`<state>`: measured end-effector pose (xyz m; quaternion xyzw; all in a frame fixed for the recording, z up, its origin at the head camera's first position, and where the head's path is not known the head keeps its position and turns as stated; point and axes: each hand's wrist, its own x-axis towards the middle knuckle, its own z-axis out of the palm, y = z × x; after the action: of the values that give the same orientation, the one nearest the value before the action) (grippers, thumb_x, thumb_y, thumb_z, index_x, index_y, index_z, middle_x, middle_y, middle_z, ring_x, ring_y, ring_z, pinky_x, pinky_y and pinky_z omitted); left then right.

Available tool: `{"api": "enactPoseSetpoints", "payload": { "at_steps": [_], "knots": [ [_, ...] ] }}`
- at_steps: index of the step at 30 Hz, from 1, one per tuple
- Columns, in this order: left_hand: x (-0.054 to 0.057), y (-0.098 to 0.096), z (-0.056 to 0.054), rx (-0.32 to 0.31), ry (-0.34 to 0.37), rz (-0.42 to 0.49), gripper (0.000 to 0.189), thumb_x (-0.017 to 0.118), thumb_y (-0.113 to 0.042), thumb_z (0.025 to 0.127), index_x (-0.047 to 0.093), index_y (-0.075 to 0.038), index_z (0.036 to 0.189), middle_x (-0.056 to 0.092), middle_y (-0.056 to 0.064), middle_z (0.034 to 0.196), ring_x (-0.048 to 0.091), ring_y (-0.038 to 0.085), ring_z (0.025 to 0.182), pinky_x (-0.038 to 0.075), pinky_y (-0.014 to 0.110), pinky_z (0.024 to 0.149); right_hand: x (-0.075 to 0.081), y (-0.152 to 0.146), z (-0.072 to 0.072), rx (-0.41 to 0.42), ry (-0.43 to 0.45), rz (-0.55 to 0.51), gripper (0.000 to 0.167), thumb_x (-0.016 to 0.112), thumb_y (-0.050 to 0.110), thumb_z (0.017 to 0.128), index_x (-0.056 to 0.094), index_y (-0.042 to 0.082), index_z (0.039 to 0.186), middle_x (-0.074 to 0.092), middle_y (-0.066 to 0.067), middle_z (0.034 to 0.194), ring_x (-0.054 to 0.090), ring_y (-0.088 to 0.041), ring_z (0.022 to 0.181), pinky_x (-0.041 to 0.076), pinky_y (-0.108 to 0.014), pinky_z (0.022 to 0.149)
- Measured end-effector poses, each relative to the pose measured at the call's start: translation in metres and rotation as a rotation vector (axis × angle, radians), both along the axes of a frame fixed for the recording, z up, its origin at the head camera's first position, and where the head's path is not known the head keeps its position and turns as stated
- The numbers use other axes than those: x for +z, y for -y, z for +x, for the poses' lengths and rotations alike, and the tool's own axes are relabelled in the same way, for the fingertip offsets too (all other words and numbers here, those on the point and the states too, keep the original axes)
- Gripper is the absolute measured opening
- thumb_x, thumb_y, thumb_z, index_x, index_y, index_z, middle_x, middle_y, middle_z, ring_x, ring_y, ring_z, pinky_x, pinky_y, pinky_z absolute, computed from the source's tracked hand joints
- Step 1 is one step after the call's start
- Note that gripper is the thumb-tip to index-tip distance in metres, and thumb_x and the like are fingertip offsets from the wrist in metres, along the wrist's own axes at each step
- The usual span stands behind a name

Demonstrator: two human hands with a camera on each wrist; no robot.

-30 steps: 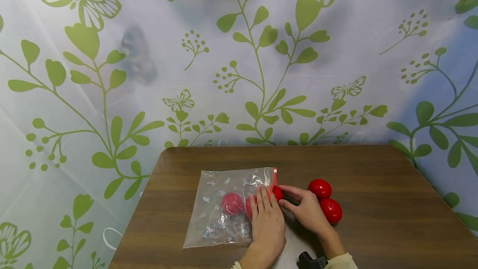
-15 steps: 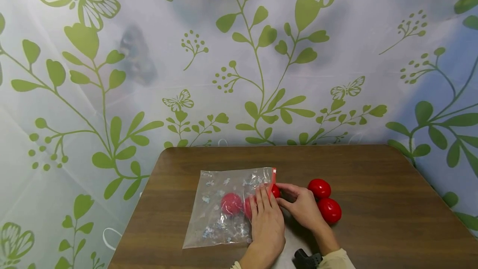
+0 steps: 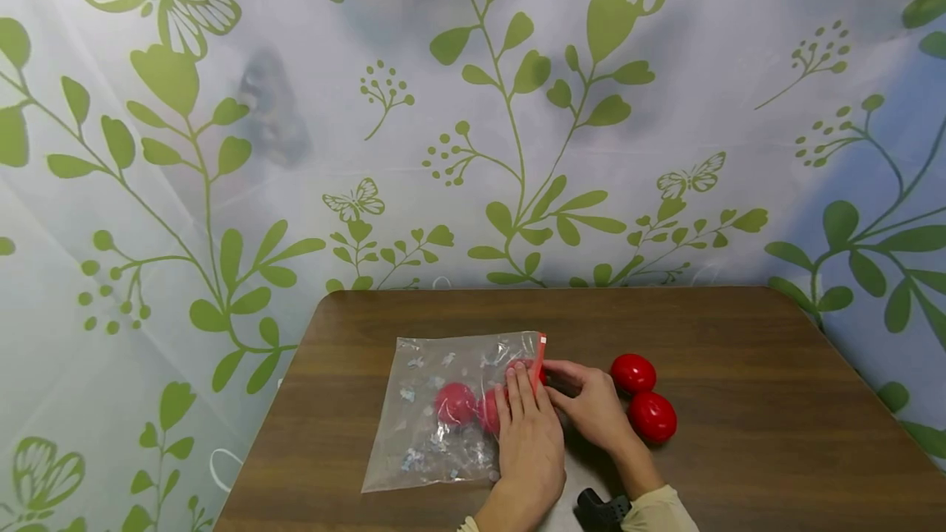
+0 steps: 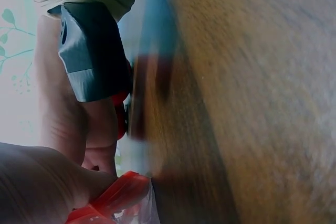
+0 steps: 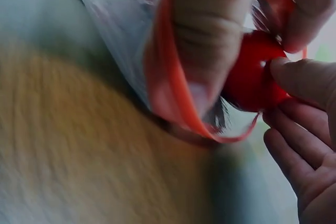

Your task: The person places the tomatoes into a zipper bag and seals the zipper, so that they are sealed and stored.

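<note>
A printed cloth (image 3: 332,105) hangs behind everything, white with green leaves and butterflies, faintly creased; before it the surface (image 3: 739,368) spreads brown and wood-grained, its far corners rounded. The plastic bag (image 3: 414,450) lies flat on it, mouth toward the right hand, apparently so that things can go in sideways; its film is clear, crinkled and glossy, with small pale prints. The left hand (image 3: 528,442) rests on the bag with fingers nearly straight, the thumb gripping the lip at the mouth, probably to part the film and steady it; the right hand (image 3: 599,409) is part-closed, thumb and fingertips around a red ball (image 5: 257,72) that straddles the mouth, partly under the film; fingertips alone likely suit so slick and round a thing. Two balls (image 3: 456,403) sit inside the bag, dulled pink by the plastic; two loose balls (image 3: 653,416), smooth, shiny and slightly egg-like, lie beside the right wrist, seemingly within easy reach; narrowest, a red strip (image 3: 540,355) edges the mouth, bending around the left thumb.
</note>
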<state>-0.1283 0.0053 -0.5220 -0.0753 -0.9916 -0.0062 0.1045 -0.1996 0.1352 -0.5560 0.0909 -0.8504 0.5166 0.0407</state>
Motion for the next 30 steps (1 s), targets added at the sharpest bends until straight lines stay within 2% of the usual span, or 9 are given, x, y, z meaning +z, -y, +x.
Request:
{"api": "enactPoseSetpoints", "payload": {
  "at_steps": [5,10,13,18,21,25,30],
  "knots": [
    [0.001,0.000,0.000,-0.009,0.016,-0.008,0.077,0.087,-0.023,0.088,0.058,-0.002,0.156,0.044,0.024,0.170,0.043,0.038,0.160,0.038,0.054,0.129,0.000,-0.005,-0.002,-0.005,0.009,-0.005,0.040,0.088,0.009,0.092,0.080,0.016,0.131,0.080,-0.008,0.132,0.079,-0.028,0.120,0.061,-0.047,0.103],
    [0.000,0.001,-0.001,-0.009,0.019,-0.021,0.078,0.088,-0.027,0.086,0.059,-0.004,0.155,0.042,0.025,0.171,0.042,0.038,0.161,0.037,0.055,0.130,-0.003,-0.001,-0.004,0.002,-0.005,-0.041,0.038,0.088,0.006,0.091,0.082,0.013,0.128,0.081,-0.011,0.129,0.080,-0.030,0.117,0.061,-0.048,0.103],
    [0.000,0.001,-0.001,-0.005,0.018,-0.026,0.075,0.085,-0.025,0.089,0.058,-0.003,0.155,0.043,0.024,0.171,0.042,0.037,0.161,0.037,0.054,0.130,-0.004,0.003,-0.004,-0.004,-0.011,-0.042,0.038,0.088,0.002,0.090,0.082,0.011,0.126,0.081,-0.011,0.127,0.080,-0.030,0.116,0.060,-0.049,0.103],
    [-0.001,0.001,-0.001,-0.007,-0.009,-0.022,0.072,0.082,-0.024,0.091,0.058,-0.002,0.155,0.045,0.025,0.169,0.044,0.037,0.160,0.038,0.054,0.129,-0.005,0.008,-0.004,-0.015,-0.025,0.013,0.037,0.090,0.007,0.090,0.083,0.013,0.125,0.082,-0.009,0.127,0.080,-0.029,0.116,0.060,-0.051,0.104],
    [-0.002,0.001,0.000,-0.003,-0.031,-0.022,0.075,0.083,-0.025,0.089,0.056,-0.001,0.155,0.046,0.025,0.169,0.044,0.037,0.159,0.039,0.053,0.129,-0.006,0.011,-0.005,-0.021,-0.048,0.044,0.035,0.091,0.012,0.089,0.084,0.016,0.123,0.083,-0.007,0.124,0.081,-0.027,0.113,0.061,-0.052,0.103],
    [-0.003,0.001,-0.001,0.002,-0.066,-0.012,0.077,0.083,-0.023,0.088,0.054,0.001,0.155,0.048,0.024,0.167,0.046,0.037,0.158,0.040,0.052,0.127,-0.006,0.014,-0.006,-0.015,-0.063,0.050,0.032,0.091,0.013,0.090,0.085,0.016,0.121,0.083,-0.006,0.121,0.081,-0.025,0.109,0.062,-0.053,0.102],
    [-0.004,0.001,-0.001,0.000,-0.082,0.003,0.079,0.082,-0.022,0.089,0.051,0.004,0.157,0.049,0.025,0.166,0.048,0.037,0.157,0.041,0.052,0.127,-0.005,0.017,-0.006,0.013,-0.031,0.049,0.031,0.089,0.013,0.091,0.085,0.017,0.121,0.084,-0.003,0.118,0.080,-0.020,0.106,0.063,-0.049,0.101]
  ]
}}
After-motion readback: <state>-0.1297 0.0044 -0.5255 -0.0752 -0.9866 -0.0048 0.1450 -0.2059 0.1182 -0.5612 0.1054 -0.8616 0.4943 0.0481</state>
